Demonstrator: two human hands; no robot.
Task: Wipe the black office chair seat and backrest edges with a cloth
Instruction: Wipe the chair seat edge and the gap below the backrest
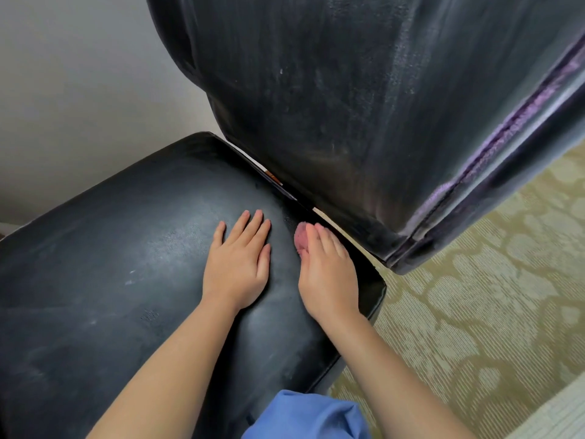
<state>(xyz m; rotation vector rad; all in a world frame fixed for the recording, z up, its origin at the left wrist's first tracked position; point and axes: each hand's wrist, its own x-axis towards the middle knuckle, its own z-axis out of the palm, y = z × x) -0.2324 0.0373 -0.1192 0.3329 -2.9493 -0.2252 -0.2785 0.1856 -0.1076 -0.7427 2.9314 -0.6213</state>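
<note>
The black chair seat [110, 264] fills the left and centre, dusty and scuffed. Its black backrest [348, 106] rises at the upper right, with a worn seam down its right edge. My left hand [239, 267] lies flat on the seat, fingers spread, holding nothing. Beside it, my right hand [326, 270] presses a small pink cloth [300, 237] onto the seat's rear edge, close to the gap under the backrest. Most of the cloth is hidden under the fingers.
Patterned beige-green carpet [474, 312] covers the floor to the right. A plain pale wall [79, 90] stands behind the chair at the left. Blue fabric of my clothing [304, 416] shows at the bottom.
</note>
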